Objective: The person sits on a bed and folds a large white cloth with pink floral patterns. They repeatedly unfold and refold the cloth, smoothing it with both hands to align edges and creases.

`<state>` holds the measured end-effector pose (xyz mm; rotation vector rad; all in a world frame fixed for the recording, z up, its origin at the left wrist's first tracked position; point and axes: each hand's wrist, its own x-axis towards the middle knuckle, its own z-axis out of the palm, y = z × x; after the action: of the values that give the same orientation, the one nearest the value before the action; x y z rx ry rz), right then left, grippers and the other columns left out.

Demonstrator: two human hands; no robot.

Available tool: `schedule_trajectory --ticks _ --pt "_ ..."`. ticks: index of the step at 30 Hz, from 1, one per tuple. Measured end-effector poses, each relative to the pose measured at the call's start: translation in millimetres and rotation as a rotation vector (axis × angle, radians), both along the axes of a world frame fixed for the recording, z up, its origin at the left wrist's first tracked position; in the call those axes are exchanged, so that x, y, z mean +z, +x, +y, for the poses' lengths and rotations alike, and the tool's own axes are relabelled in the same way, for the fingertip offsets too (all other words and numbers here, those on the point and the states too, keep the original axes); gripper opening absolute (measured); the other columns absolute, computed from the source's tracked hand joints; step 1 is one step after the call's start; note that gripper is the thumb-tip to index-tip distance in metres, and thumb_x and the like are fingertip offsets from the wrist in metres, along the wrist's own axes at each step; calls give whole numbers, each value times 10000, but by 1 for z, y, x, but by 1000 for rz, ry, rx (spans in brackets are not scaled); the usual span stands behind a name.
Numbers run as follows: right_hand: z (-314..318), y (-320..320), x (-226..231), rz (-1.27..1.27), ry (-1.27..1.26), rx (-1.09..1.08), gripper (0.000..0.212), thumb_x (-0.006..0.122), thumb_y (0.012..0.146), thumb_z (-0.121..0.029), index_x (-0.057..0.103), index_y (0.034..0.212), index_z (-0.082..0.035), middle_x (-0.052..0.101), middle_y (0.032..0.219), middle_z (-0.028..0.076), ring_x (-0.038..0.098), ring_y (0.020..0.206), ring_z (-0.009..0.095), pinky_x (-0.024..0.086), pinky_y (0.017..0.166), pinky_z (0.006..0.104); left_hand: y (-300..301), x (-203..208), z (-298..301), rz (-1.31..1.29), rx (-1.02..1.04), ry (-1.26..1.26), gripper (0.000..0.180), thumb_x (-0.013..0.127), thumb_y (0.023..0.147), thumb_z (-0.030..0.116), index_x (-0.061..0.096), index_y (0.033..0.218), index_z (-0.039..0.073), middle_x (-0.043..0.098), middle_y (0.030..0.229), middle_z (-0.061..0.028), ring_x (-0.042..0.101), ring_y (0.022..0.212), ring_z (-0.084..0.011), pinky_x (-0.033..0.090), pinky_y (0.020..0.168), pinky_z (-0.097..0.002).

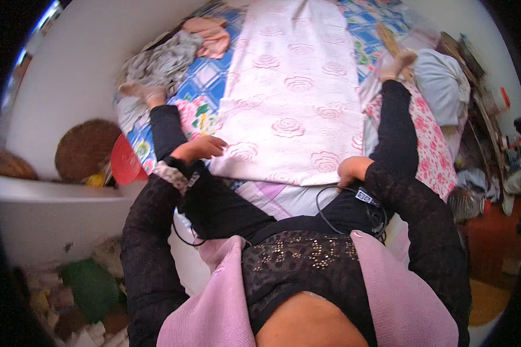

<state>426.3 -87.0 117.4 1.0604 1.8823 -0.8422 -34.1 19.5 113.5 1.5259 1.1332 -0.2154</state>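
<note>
A long white cloth [295, 69] with pink rose outlines lies spread out between my outstretched legs, its near end folded over into a straight edge. My left hand [200, 149] is at the cloth's left side, fingers stretched out and a little apart, the tips by its edge. At the near right corner, my right hand [354, 169] has its fingers bent down and closed on the cloth's edge; their tips are partly hidden. Black cables loop below both wrists, and a small device with a printed label [366, 196] is at the right wrist.
Under the cloth is a blue patterned bed cover [205, 81]. Grey crumpled clothing [168, 61] and a peach cloth [209, 36] lie far left. A pale blue pillow-like bundle [443, 87] rests far right. Beside the bed at left stand a round woven tray [85, 151] and a red basin [125, 161].
</note>
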Motion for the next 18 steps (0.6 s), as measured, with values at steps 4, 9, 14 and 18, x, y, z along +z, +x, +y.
schedule_trajectory --ticks 4,9,14,18 --pt "16 7 -10 10 -79 -259 338 699 677 -346 704 826 -42 669 806 146 640 700 270 478 620 391 2 10 49 -202 381 37 487 648 770 159 538 1227 31 591 1156 -54 561 995 -159 475 791 -322" --pt "26 8 -33 -299 -198 -76 264 726 649 -231 726 851 -60 687 871 132 658 754 260 503 675 395 3 -12 88 -118 573 102 528 614 823 231 477 1300 53 566 1186 -68 539 1049 -198 418 895 -358" --pt "26 4 -43 -190 -226 -66 288 722 669 -267 722 868 -59 690 877 121 652 796 258 500 729 382 -11 -60 120 -167 753 76 556 590 835 238 441 1337 52 551 1214 -95 550 1054 -265 429 890 -384" --pt "62 3 -26 49 -285 -292 331 660 756 -343 704 906 -52 688 838 92 626 731 228 488 720 353 -10 -81 143 -387 817 -55 421 577 879 313 491 1190 43 584 1047 -83 577 916 -193 479 787 -311"
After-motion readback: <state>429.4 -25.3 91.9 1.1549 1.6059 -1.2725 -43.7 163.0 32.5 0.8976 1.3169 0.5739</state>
